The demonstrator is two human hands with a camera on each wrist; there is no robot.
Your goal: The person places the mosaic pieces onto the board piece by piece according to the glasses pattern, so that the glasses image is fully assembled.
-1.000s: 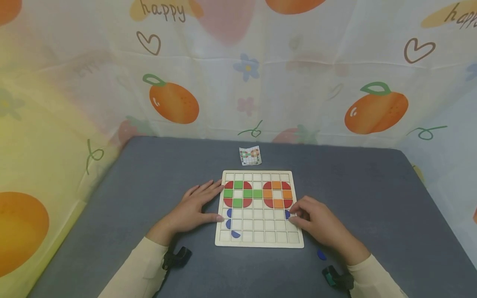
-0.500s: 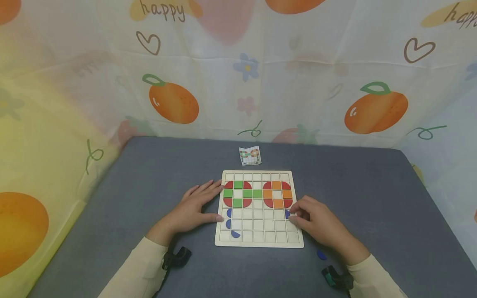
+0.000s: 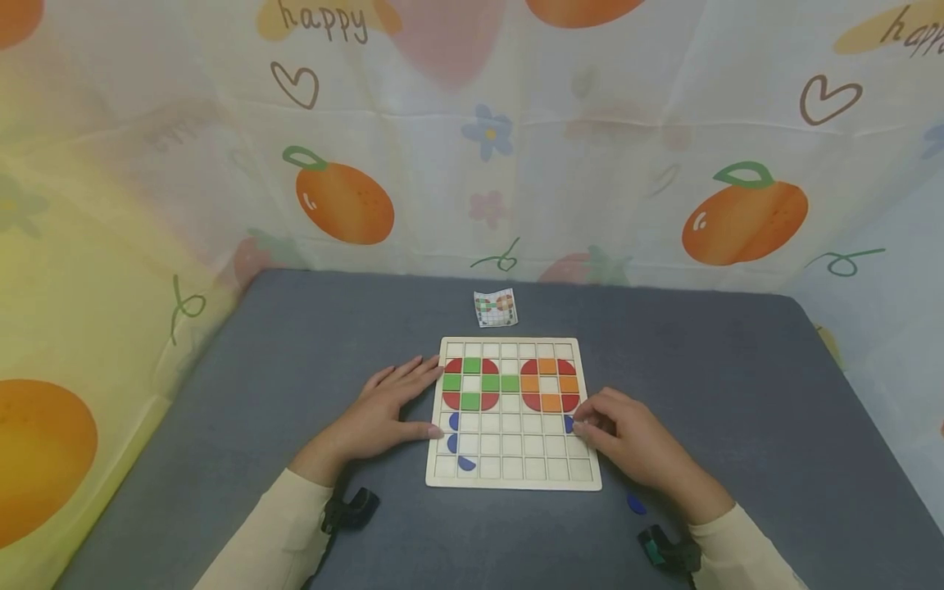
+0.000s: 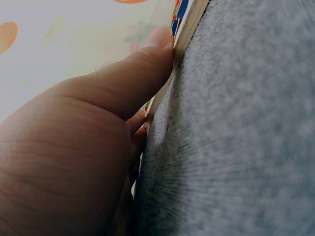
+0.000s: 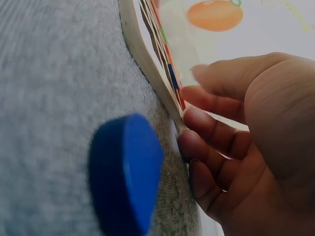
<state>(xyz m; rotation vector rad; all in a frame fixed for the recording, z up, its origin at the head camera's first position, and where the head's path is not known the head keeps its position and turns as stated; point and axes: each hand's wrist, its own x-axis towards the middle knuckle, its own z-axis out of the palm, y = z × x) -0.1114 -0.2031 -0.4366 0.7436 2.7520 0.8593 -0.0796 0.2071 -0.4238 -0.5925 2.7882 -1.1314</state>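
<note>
A pale wooden grid board (image 3: 515,483) lies on the table, with red, green and orange pieces forming two round shapes. Blue half-round pieces sit along its left side, the lowest blue half-round piece (image 3: 466,464) tilted. My left hand (image 3: 379,414) rests flat at the board's left edge, its thumb on the rim. At the right edge, my right hand (image 3: 623,430) has loosely bent fingers beside another blue half-round piece (image 3: 569,424). In the right wrist view, the index fingertip (image 5: 189,93) is close to that piece and the thumb stands apart; contact cannot be told.
A loose blue half-round piece (image 3: 636,504) lies on the grey table (image 3: 708,352) near the right wrist. Behind the board is a small printed card (image 3: 496,308) with a coloured pattern. A fruit-printed cloth (image 3: 590,180) hangs beyond the table.
My right thumb has lifted slightly from beside the blue half-round piece. My left hand and the board have not visibly moved.
</note>
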